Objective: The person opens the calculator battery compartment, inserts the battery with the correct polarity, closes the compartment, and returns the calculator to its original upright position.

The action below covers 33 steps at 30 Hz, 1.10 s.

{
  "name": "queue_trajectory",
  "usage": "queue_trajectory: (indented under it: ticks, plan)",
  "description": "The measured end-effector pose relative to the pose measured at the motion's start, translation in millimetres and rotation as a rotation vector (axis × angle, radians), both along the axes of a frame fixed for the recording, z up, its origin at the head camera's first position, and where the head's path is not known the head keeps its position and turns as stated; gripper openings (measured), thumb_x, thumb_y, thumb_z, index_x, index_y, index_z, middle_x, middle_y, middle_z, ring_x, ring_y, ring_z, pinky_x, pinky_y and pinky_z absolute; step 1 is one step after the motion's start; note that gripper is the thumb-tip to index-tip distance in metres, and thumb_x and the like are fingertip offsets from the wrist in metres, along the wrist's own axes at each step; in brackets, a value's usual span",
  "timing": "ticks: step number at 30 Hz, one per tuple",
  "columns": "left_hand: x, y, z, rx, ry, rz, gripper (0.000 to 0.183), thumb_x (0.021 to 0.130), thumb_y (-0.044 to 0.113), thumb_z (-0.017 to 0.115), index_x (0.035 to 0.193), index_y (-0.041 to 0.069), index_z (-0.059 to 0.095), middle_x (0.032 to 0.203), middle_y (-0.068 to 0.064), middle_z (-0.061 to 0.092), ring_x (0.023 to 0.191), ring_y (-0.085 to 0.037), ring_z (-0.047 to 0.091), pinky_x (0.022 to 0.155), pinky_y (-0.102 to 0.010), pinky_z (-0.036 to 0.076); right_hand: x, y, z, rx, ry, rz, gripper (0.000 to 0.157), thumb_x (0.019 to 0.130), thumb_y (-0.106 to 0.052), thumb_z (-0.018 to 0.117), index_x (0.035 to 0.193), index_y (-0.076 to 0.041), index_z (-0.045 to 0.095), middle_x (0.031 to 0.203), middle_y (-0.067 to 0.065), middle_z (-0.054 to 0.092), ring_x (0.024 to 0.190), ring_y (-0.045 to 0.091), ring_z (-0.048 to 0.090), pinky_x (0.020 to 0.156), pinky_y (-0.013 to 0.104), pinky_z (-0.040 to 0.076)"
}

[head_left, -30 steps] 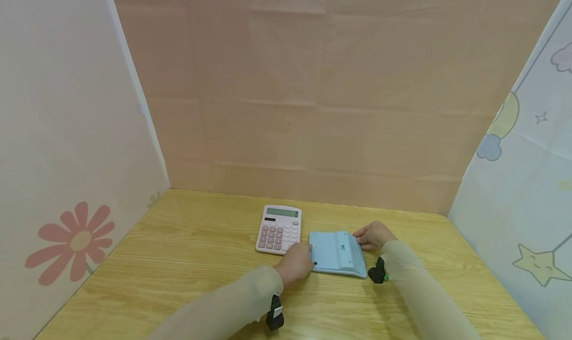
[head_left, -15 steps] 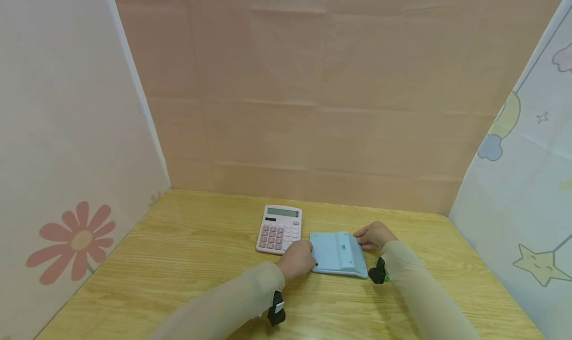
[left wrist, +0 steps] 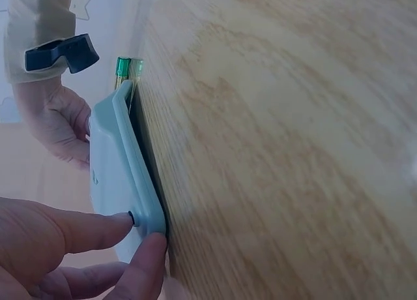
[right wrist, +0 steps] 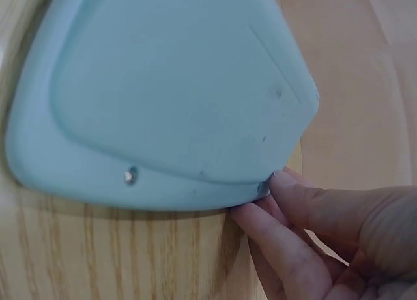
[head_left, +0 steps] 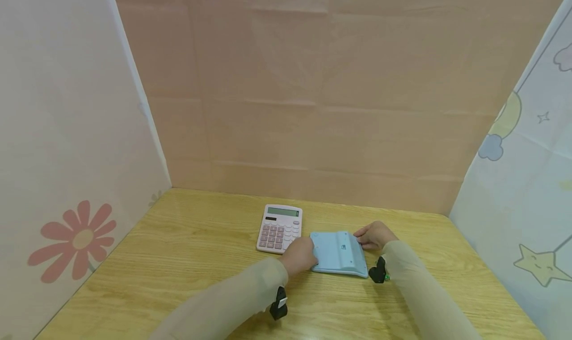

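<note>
A light blue calculator (head_left: 330,253) lies face down on the table, its back with a raised ridge turned up. My left hand (head_left: 299,255) pinches its left edge. In the left wrist view, the thumb (left wrist: 98,230) presses at a small dark spot near the corner while a finger (left wrist: 148,264) touches the rim from below. My right hand (head_left: 374,235) holds the far right corner between thumb and fingers. The right wrist view shows that thumb (right wrist: 296,194) on the edge, with a screw (right wrist: 131,176) sunk in the blue back. The keys and display face down, hidden.
A pink calculator (head_left: 274,233) lies face up just left of the blue one, its lower right corner behind my left hand. A small green cylinder (left wrist: 123,66), like a battery, lies past the blue calculator. Fabric walls (head_left: 313,106) enclose the wooden table (head_left: 201,240).
My left hand has slid slightly farther along the blue calculator's left edge, and its thumb now covers the dark spot seen earlier. My right hand stays put.
</note>
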State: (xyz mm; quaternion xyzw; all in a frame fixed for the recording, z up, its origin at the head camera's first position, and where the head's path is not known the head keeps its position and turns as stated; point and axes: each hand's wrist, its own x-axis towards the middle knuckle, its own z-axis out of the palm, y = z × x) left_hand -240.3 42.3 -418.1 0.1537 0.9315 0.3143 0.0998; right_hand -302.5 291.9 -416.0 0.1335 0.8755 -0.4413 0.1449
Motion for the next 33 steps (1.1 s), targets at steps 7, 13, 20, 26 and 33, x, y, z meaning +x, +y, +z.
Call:
queue_trajectory:
  ticks: [7, 13, 20, 26, 33]
  plan:
    - [-1.2, 0.7, 1.0, -0.02, 0.027, -0.017, 0.035, 0.08, 0.003, 0.072, 0.056, 0.009, 0.046, 0.051, 0.003, 0.036, 0.047, -0.009, 0.035, 0.045, -0.021, 0.027, -1.3, 0.0, -0.1, -0.003, -0.004, -0.008, 0.017, 0.088, 0.006, 0.062, 0.103, 0.007, 0.069, 0.088, 0.008, 0.07, 0.065, 0.01, 0.063, 0.062, 0.026, 0.056]
    - [-0.9, 1.5, 2.8, -0.031, 0.036, -0.026, 0.028, 0.08, 0.004, 0.073, 0.061, 0.005, 0.052, 0.052, 0.002, 0.038, 0.046, -0.009, 0.036, 0.044, -0.021, 0.027, 0.9, 0.1, 1.5, -0.004, -0.007, -0.004, 0.017, 0.088, 0.005, 0.064, 0.103, 0.007, 0.069, 0.088, 0.009, 0.071, 0.066, 0.01, 0.063, 0.063, 0.026, 0.056]
    - [0.2, 1.7, 2.3, -0.046, 0.047, -0.024, 0.029, 0.08, 0.004, 0.073, 0.061, 0.005, 0.052, 0.052, 0.002, 0.038, 0.046, -0.01, 0.035, 0.044, -0.021, 0.027, 7.2, -4.1, 10.9, 0.003, -0.016, 0.052, 0.026, 0.095, -0.003, 0.055, 0.116, 0.011, 0.062, 0.099, 0.016, 0.067, 0.078, 0.018, 0.064, 0.07, 0.03, 0.057]
    - [-0.4, 1.6, 2.2, -0.046, 0.059, -0.034, 0.03, 0.08, 0.004, 0.073, 0.059, 0.006, 0.052, 0.051, 0.002, 0.039, 0.045, -0.009, 0.035, 0.043, -0.02, 0.027, 20.7, -16.5, 30.1, 0.09, 0.039, 0.202, 0.041, 0.1, -0.014, 0.046, 0.129, 0.015, 0.049, 0.124, 0.033, 0.053, 0.111, 0.042, 0.057, 0.089, 0.047, 0.051]
    - [1.3, 0.8, 2.2, -0.035, 0.066, -0.029, 0.03, 0.08, 0.004, 0.073, 0.059, 0.006, 0.052, 0.051, 0.003, 0.038, 0.045, -0.009, 0.035, 0.043, -0.02, 0.027, 34.8, -34.0, 40.3, 0.118, 0.067, 0.233, 0.035, 0.099, -0.015, 0.05, 0.122, 0.011, 0.054, 0.114, 0.027, 0.058, 0.102, 0.038, 0.059, 0.085, 0.048, 0.053]
